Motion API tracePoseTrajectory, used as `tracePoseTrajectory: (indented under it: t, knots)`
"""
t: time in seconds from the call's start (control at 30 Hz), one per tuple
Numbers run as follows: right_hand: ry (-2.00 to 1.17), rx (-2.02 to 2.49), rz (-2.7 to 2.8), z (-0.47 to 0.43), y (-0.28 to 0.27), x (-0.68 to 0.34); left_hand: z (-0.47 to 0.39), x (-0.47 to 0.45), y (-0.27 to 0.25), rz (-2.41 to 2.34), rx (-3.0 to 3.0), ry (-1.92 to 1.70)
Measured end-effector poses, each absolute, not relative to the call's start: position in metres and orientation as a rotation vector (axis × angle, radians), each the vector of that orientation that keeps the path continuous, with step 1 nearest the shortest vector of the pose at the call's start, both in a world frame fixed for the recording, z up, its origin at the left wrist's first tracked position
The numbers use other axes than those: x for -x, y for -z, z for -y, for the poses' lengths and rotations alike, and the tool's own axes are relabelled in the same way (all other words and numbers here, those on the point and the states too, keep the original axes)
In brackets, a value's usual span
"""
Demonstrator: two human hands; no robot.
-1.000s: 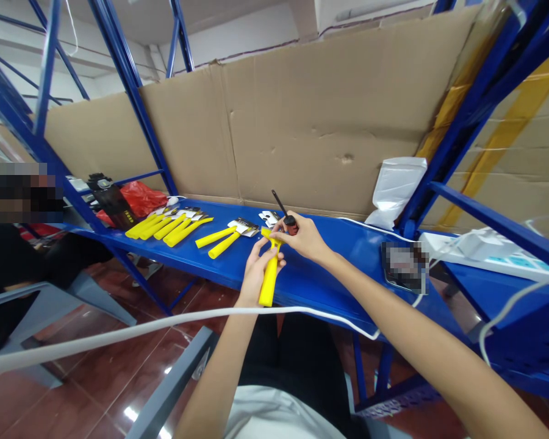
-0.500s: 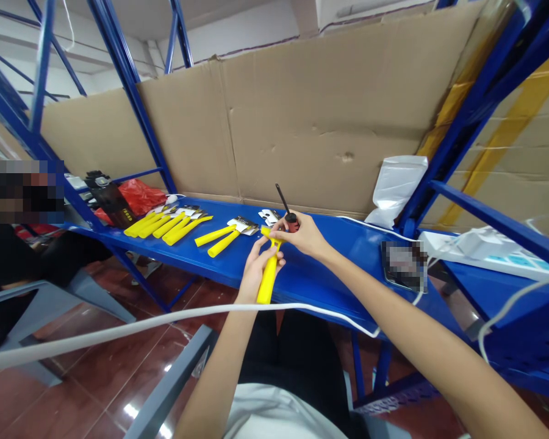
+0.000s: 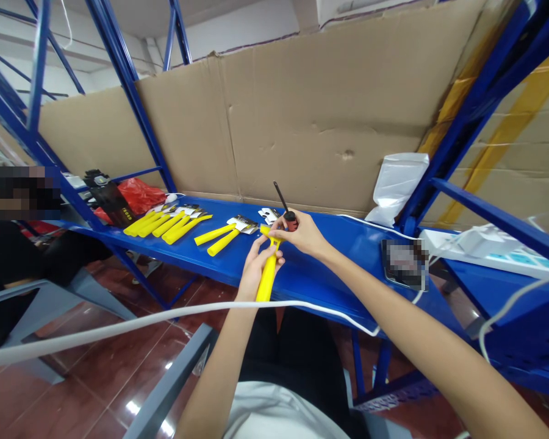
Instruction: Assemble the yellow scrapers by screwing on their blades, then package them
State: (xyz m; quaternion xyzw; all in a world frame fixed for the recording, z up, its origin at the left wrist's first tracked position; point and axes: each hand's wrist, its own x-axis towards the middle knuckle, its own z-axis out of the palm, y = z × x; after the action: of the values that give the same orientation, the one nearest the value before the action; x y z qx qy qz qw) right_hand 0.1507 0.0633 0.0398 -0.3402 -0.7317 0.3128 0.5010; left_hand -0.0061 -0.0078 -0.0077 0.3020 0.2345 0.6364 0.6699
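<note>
Head view shows left grip [image 3: 253,269] closed round yellow handle [image 3: 267,280], right grip [image 3: 307,234] round screwdriver [image 3: 291,221].

**Even Indoor Light, Stretched Edges**

Soft, fairly bright light covers the cardboard [image 3: 302,110] and tabletop [image 3: 311,280]; beneath it is dimmer. White glare spots mark the glossy floor [image 3: 96,378]. Wide-angle distortion tilts the blue posts [image 3: 129,82] and stretches the forearms [image 3: 416,329]. The hands [image 3: 308,235] and yellow handle [image 3: 268,274] show clearly, but print on the cards [image 3: 244,225] blurs. Pixel blocks mask a phone [image 3: 405,265] and a co-worker's head [image 3: 21,192].
</note>
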Motion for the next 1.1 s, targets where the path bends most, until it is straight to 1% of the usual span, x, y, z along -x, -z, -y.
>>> tracePoseTrajectory:
  t: [0.67, 0.9, 1.1]
  knots:
    - [-0.835, 0.768, 1.782, -0.0638, -0.0426, -0.1543, 0.0086, 0.0071, 0.0068, -0.539, -0.678, -1.437]
    - [-0.760, 0.807, 1.783, -0.0673, -0.0404, -0.1542, 0.0077, 0.0070, 0.0068, -0.540, -0.675, -1.427]
    - [-0.793, 0.792, 1.775, -0.0678, -0.0398, -0.1548, 0.0077, 0.0074, 0.0073, -0.541, -0.688, -1.426]
